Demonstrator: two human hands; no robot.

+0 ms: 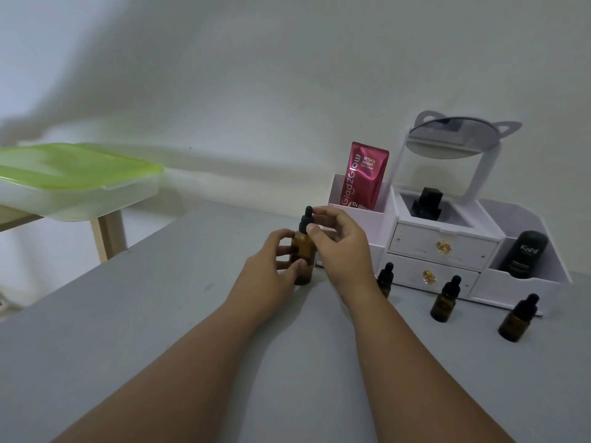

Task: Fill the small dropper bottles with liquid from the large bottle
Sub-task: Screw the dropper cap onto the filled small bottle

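Grey and plain, the table [160, 330] stands before a pale wall, and near its far edge the large amber bottle [302, 251] stands upright on it. The left hand [271, 260] holds the body of this bottle, fingers curled around the glass from the left side. The right hand [339, 238] is at the top, with thumb and fingertips pinching the black dropper cap [307, 217]. Three small dropper bottles [444, 298] stand upright to the right, apart from each other, just in front of a white organizer [444, 247] at the far right corner. In the organizer are a red sachet [364, 174], a black tube [524, 254] and a round mirror [454, 139] above. A green-lidded box [73, 180] rests on another stand beyond the left edge.
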